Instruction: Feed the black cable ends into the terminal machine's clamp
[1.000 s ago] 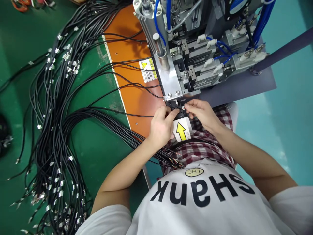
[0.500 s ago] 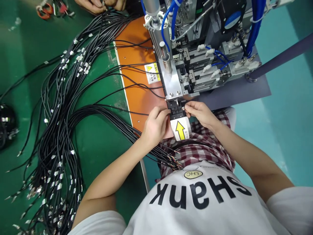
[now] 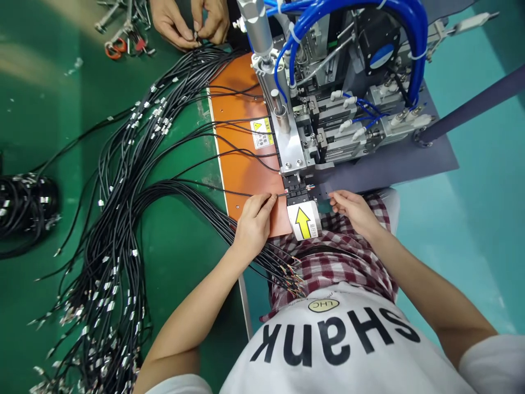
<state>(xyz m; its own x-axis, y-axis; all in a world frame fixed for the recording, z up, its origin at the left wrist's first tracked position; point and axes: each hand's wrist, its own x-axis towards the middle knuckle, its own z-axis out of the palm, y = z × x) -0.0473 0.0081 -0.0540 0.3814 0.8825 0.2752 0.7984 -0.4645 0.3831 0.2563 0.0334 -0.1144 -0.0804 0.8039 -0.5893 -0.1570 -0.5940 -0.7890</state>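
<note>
A black cable (image 3: pixel 233 192) runs over the orange plate (image 3: pixel 250 164) into a small black fixture (image 3: pixel 296 193) at the machine's near end. My left hand (image 3: pixel 255 221) pinches this cable just left of the fixture. Thin coloured wire ends (image 3: pixel 310 187) stick out on the fixture's right side. To the right of them, apart from the wires, is my right hand (image 3: pixel 355 212). Its fingers are curled together, and whatever may be between them is too small to make out. A white label with a yellow arrow (image 3: pixel 303 221) lies just below the fixture.
A machine with metal cylinders (image 3: pixel 283 126) and blue air hoses (image 3: pixel 418 54) stands beyond my hands. Bundled black cables (image 3: pixel 118 164) cover much of the green table (image 3: pixel 176 306). Another person's hands (image 3: pixel 191 22) work at the top, near orange-handled scissors (image 3: pixel 115 48).
My right hand has let go of the wire ends and moved right, away from the fixture. My left hand has shifted slightly left along the cable. The view has also shifted.
</note>
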